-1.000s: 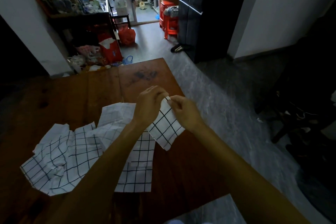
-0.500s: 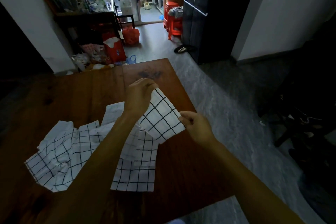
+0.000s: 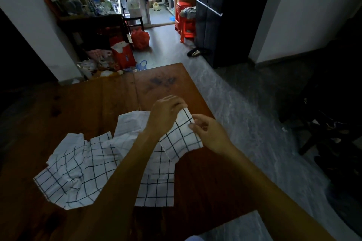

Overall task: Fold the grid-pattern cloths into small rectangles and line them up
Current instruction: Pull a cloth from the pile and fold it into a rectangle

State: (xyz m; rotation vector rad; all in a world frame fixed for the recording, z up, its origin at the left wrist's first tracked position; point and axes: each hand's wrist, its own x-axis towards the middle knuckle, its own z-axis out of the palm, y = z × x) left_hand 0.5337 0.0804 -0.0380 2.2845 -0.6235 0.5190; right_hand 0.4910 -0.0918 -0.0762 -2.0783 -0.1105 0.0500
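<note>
Above the wooden table [image 3: 82, 103] I hold a small white cloth with a black grid [image 3: 181, 139], folded to a rough rectangle. My left hand [image 3: 165, 116] pinches its far top corner. My right hand [image 3: 209, 133] pinches its right edge close by. Under my left forearm lie two flat folded grid cloths [image 3: 158, 188], one partly over the other. A crumpled pile of more grid cloths [image 3: 78, 170] spreads over the table to the left.
The table's right edge [image 3: 217, 119] runs just beside my right hand, with grey floor beyond. Past the far edge stand a cluttered dark shelf [image 3: 92, 21], red bags [image 3: 140, 39] and red stools [image 3: 186, 23]. A dark cabinet [image 3: 225, 15] stands far right.
The cloth went from bunched between both hands to spread wide, then my right hand came back up to the left hand and the cloth is narrower again.
</note>
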